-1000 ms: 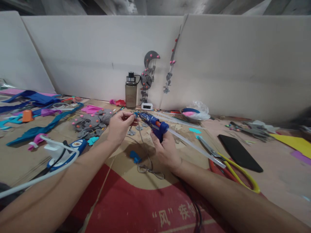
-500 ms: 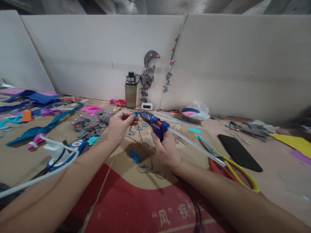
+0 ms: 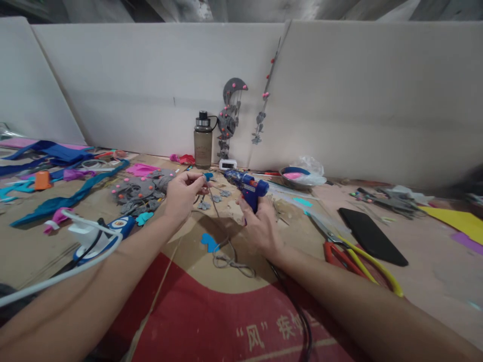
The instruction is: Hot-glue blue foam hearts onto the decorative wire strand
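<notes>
Glue gun point(image 3: 260, 188) in the closed grip of the right hand point(image 3: 262, 223), nearer than the bottle point(image 3: 203, 143) and to its right; blue piece point(image 3: 208, 176) in the pinch of the left hand point(image 3: 184, 196), before the bottle; scissors point(image 3: 331, 236) well to the bottle's right.

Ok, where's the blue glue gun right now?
Near the middle of the head view, the glue gun is held in the right grip, pointing left toward the small blue piece in the left grip.

The table point(image 3: 433, 296), spread with cardboard point(image 3: 188, 311), bears scissors point(image 3: 331, 237), gray cord point(image 3: 231, 262) and a blue cutout point(image 3: 209, 243)
</notes>
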Motion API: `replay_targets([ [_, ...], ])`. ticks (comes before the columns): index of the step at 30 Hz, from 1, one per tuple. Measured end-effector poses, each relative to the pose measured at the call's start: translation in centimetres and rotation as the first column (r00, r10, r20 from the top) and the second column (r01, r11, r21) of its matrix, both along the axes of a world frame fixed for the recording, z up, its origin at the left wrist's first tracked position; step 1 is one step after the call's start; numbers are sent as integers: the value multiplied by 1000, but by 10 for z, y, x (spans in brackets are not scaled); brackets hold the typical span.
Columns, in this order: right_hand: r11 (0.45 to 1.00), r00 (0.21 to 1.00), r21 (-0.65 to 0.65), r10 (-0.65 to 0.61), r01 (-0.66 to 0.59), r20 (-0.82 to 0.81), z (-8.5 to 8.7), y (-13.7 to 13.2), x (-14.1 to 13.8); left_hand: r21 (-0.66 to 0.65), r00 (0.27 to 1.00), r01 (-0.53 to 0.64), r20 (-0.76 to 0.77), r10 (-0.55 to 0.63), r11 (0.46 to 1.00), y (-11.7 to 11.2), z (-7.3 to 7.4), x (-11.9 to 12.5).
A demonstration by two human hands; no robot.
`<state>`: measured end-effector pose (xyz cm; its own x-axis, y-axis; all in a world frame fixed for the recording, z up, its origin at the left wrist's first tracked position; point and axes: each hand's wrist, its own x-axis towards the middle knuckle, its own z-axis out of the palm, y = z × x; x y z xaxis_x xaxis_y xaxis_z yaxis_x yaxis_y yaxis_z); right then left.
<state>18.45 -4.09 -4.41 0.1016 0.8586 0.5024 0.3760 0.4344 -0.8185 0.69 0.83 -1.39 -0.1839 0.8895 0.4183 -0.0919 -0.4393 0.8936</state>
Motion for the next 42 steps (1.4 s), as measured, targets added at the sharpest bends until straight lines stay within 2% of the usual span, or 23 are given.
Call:
replay_targets([
  [3, 991, 987, -123, 32, -52, -158, 6, 10, 4, 69, 982, -73, -170, 83, 995, -2, 1, -2],
  [6, 971, 973, -220, 43, -94, -225, 6, 26, 13, 227, 920, -109, -346, 185, 968, -4, -1, -5],
  [10, 942, 979, -323, 18, -85, -204, 1, 43, 24, 479, 845, -63, -441, 302, 875, -5, -2, -8],
  [12, 927, 978, -369, -17, -63, -209, 0, 47, 26, 560, 804, -31, -479, 353, 828, -7, 0, -9],
  [15, 901, 971, -430, -47, -60, -234, -2, 49, 28, 579, 753, 21, -545, 368, 815, -10, 3, -10],
  [19, 859, 972, -505, -43, -83, -232, -7, 53, 29, 580, 730, 62, -582, 359, 813, -12, 5, -11],
  [25, 818, 993, -573, -29, -43, -116, -9, 58, 34, 622, 706, 136, -607, 365, 771, -13, 5, -11],
  [29, 820, 999, -572, -8, 29, 39, -1, 55, 41, 612, 721, 138, -601, 345, 778, -14, 6, -11],
  [31, 868, 963, -473, -23, 154, 270, 3, 52, 45, 589, 730, 112, -595, 335, 801, -13, 5, -10],
  [32, 895, 902, -382, -48, 230, 430, 5, 51, 47, 562, 738, 86, -591, 326, 823, -12, 4, -8],
  [34, 924, 694, -180, -115, 337, 711, 9, 47, 49, 452, 768, 22, -579, 275, 892, -11, 3, -5],
  [35, 926, 595, -111, -137, 361, 792, 11, 45, 50, 365, 792, -3, -567, 226, 931, -11, 3, -3],
  [37, 919, 511, -59, -163, 390, 844, 15, 42, 49, 172, 848, -22, -519, 110, 985, -12, 3, 2],
  [38, 919, 512, -37, -185, 392, 839, 18, 40, 47, 93, 871, -17, -487, 61, 996, -14, 4, 4],
  [39, 929, 546, -15, -205, 371, 813, 20, 38, 44, 36, 889, -9, -457, 25, 999, -15, 5, 6],
  [41, 968, 700, 15, -193, 252, 688, 23, 32, 35, -8, 908, 4, -419, -7, 1000, -18, 7, 9],
  [42, 987, 796, 22, -140, 158, 588, 23, 29, 29, -2, 907, 10, -422, -10, 1000, -20, 8, 10],
])
